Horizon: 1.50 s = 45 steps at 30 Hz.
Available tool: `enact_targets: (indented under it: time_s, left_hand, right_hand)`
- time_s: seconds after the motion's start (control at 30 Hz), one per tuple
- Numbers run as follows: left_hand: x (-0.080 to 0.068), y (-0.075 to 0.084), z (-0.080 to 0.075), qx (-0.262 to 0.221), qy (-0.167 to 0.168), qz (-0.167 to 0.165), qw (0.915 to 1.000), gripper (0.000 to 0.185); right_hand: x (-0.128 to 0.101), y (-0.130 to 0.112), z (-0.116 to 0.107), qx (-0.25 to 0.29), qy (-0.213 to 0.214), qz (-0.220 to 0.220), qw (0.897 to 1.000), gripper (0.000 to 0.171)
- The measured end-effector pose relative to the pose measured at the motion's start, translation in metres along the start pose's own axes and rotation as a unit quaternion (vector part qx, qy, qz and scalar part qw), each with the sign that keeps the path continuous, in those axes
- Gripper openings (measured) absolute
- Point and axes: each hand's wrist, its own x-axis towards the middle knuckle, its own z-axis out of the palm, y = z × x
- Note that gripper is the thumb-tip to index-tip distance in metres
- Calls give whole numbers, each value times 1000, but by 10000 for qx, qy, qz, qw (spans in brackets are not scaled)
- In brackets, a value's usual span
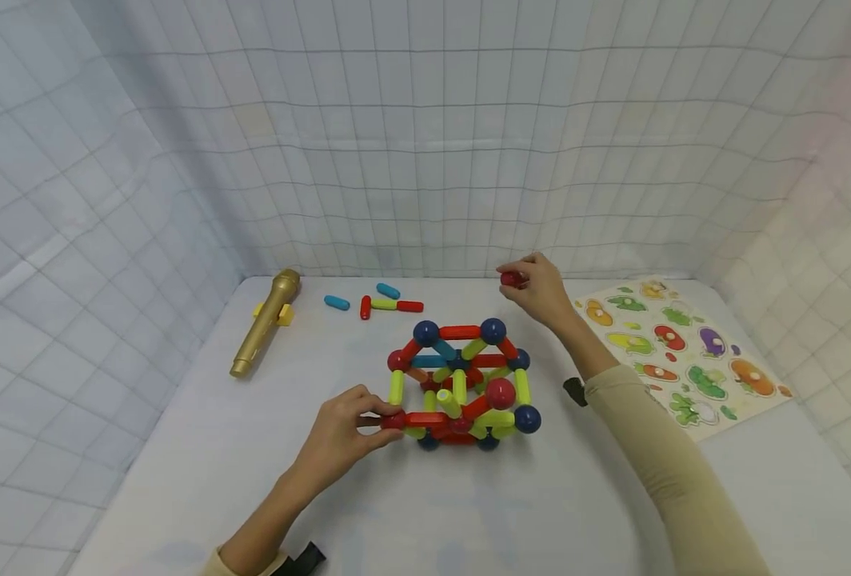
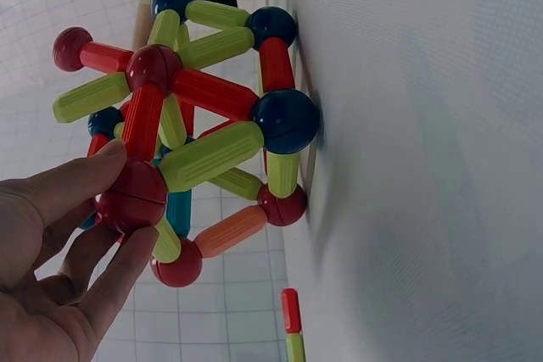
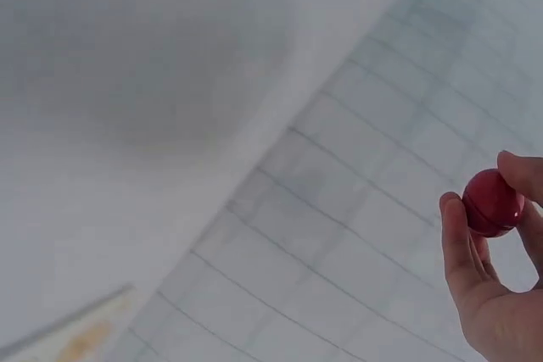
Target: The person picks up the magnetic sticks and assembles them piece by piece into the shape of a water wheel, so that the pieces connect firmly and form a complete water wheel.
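A framework of magnetic rods and balls (image 1: 458,384) stands mid-table, with red, yellow-green, blue and orange rods joining dark blue and red balls. My left hand (image 1: 349,424) pinches a red ball (image 2: 131,197) at its near left corner between thumb and fingers. From that corner a red rod and yellow-green rods run into the frame. Behind the framework to the right, my right hand (image 1: 539,292) holds a loose red ball (image 3: 494,203) in its fingertips, apart from the structure. One yellow-green rod (image 2: 92,97) sticks out from the framework with a free end.
Loose blue rods (image 1: 337,302) and a joined piece of red and yellow-green rods (image 1: 385,305) lie behind the framework. A gold microphone (image 1: 267,320) lies at the left. On the right is a vegetable puzzle board (image 1: 685,352). Checked white cloth (image 1: 425,160) walls the table's back and sides.
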Motion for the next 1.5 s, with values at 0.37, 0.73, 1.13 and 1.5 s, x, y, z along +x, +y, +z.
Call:
enact_targets:
  time_s: [0.37,0.73,1.13,1.5]
  left_hand:
    - [0,-3,-3,-39,67,149,9999,29]
    - [-1,-4,1,-89,24,157,9998,29]
    - [-1,-3,-2,-43,52,119,9999,29]
    - [1,-3,0,-71,-31,46,10000,29]
  right_hand:
    - [-76,-123,-36,593,-322,-2383,9689,35]
    - [-103,-147,-10,43,-1458,-2855,9472,33]
    - [-108,-144,-21,128,-1239,-2756,9532,36]
    - [-145,-96,-58,668,-1015,-1691,9781,34]
